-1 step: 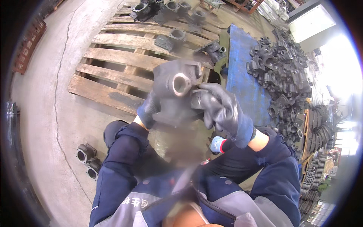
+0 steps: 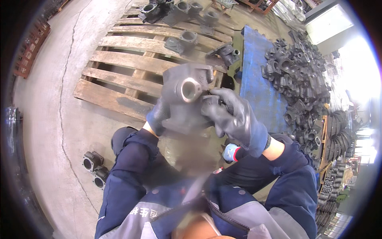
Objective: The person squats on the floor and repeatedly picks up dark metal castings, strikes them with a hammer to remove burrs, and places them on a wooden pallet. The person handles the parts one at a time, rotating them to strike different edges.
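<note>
In front of my chest I hold a dark grey metal casting (image 2: 179, 113) with a round bored port in a pale machined face. My gloved left hand (image 2: 158, 116) wraps round its left side, fingers partly hidden behind it. On the right side, my gloved right hand (image 2: 234, 115) has its fingers curled against the part. A blunt dark piece sits between those fingers; whether it belongs to the casting I cannot tell. The casting's underside is blurred.
Beyond my hands lies a wooden pallet (image 2: 127, 59) bearing several similar castings (image 2: 188, 36). A blue sheet (image 2: 258, 79) at the right has a large heap of castings (image 2: 292, 67) beside it. Two castings (image 2: 93, 161) stand on the floor at left. A blue-and-white object (image 2: 230, 152) is near my right knee.
The whole view has shifted very slightly. Both hands keep the same hold on the casting.
</note>
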`<state>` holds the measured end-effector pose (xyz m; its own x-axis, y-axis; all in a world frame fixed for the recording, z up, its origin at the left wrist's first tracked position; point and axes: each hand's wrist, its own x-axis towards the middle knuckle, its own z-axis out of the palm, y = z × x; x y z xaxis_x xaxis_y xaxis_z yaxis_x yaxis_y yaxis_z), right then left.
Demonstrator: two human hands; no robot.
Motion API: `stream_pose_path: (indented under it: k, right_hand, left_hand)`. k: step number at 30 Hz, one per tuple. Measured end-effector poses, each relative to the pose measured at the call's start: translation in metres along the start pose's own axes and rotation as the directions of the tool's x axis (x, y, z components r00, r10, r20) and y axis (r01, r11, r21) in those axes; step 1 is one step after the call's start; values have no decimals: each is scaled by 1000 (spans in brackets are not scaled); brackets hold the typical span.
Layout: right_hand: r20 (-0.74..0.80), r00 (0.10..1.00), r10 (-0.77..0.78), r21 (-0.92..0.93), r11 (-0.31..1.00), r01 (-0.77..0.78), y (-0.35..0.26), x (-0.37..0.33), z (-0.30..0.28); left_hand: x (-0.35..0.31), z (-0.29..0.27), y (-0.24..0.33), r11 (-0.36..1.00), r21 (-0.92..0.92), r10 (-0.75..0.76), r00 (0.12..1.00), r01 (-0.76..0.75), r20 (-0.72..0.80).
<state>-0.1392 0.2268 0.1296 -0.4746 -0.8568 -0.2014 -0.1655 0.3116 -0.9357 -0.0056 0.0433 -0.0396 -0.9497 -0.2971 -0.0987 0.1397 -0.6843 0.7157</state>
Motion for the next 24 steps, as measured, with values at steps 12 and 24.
stream_pose_path:
  k: [12,24]
  right_hand:
    - [173,927,-333,-609,704,366,-25,5,13]
    - [35,967,-251,-458,856,239,-25,23,13]
  left_hand:
    - [-2,-21,-22,956,292,-51,997,33,54]
    - [10,-50,-36,757,650,-15,993,-66,117]
